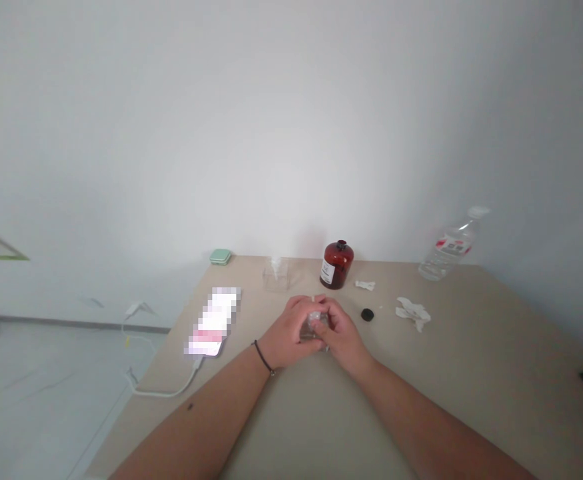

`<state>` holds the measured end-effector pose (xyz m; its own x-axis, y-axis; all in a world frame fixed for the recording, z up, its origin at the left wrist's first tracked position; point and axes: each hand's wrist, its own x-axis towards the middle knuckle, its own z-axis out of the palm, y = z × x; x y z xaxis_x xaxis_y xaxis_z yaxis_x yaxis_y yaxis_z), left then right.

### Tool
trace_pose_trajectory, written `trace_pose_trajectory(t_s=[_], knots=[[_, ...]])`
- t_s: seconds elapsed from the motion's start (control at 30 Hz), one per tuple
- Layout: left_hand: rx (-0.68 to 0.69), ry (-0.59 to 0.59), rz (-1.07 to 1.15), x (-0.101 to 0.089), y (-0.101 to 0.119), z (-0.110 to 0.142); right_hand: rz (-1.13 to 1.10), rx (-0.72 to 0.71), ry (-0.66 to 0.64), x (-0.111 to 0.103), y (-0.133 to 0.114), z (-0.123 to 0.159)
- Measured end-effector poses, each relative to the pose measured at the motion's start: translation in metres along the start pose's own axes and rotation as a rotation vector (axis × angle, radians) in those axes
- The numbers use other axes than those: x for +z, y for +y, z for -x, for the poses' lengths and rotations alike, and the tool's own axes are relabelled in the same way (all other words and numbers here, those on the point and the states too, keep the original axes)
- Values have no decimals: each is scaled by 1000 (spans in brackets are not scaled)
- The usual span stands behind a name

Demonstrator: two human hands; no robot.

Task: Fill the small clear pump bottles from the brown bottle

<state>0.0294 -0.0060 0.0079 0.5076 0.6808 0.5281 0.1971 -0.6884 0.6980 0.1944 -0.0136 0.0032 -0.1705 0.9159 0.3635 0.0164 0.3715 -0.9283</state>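
Both my hands are closed around a small clear glass bottle (307, 329) at the middle of the table. My left hand (288, 333), with a dark cord on the wrist, wraps its left side. My right hand (342, 333) grips the top and right side, its thumb across the upper part. Fingers cover much of the bottle, so its neck is hard to make out. Behind them stands a brown bottle (340, 268) with a white label and no cap on its neck. A round black cap (367, 315) lies to the right of my hands.
A clear square container (276, 279) stands behind my left hand. Crumpled tissues (414, 312) lie on the right, before a tilted-looking water bottle (448, 250). On the left are a lit phone (216, 320) with a white cable (164, 393) and a green case (220, 257).
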Motion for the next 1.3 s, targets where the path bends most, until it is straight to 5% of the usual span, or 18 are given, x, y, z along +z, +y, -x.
trace_pose_trajectory(t_s=[0.4, 0.77, 1.17, 1.3], knots=[[-71, -33, 74, -3, 1, -1, 8, -10, -136, -11, 4, -5], [-144, 8, 138, 5, -8, 7, 300, -57, -27, -14, -1, -7], [-112, -39, 124, 2, -4, 4, 368, -67, 59, -8, -2, -2], [-241, -23, 186, 0, -6, 9, 386, -94, 30, -15, -6, 2]])
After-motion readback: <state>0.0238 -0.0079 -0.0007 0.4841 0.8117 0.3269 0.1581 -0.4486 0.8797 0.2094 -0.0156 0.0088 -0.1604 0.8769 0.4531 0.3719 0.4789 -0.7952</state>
